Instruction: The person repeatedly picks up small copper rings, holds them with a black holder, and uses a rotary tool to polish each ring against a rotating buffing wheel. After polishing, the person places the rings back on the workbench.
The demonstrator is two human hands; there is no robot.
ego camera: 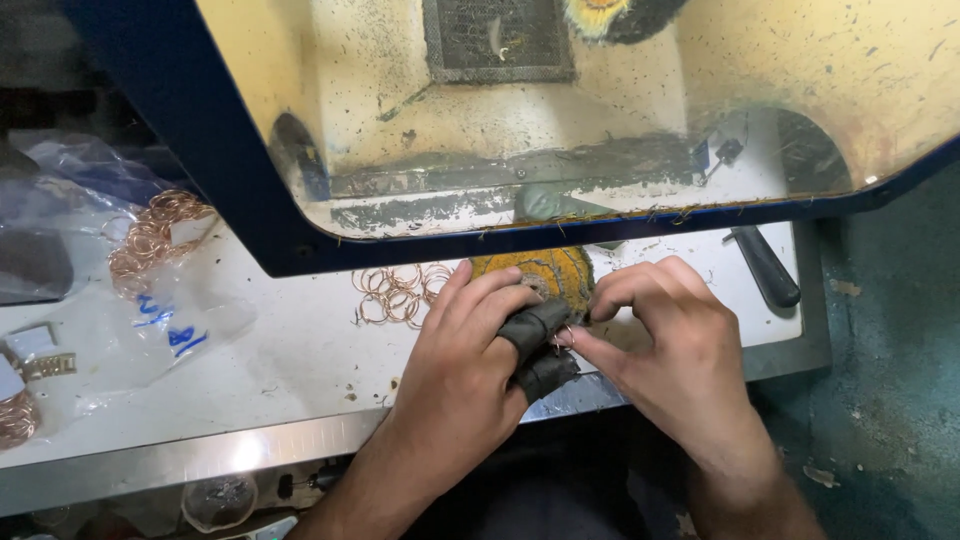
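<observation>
My left hand [470, 345] and my right hand [665, 335] meet at the front of a yellow polishing wheel [535, 270]. Together they pinch a small thin metal ring [563, 338] against or just below the wheel. Dark cloth guards [540, 345] cover two fingertips of my left hand. The wheel sits under a blue-framed, dust-stained clear hood [300, 150]. A loose heap of copper-coloured rings [395, 292] lies on the white bench just left of the wheel.
More copper rings [150, 235] lie in clear plastic bags [120, 320] at the left. A dark tool handle [765, 265] rests on the bench at the right. The bench has a metal front edge [250, 450]. A mesh vent [497, 40] sits inside the hood.
</observation>
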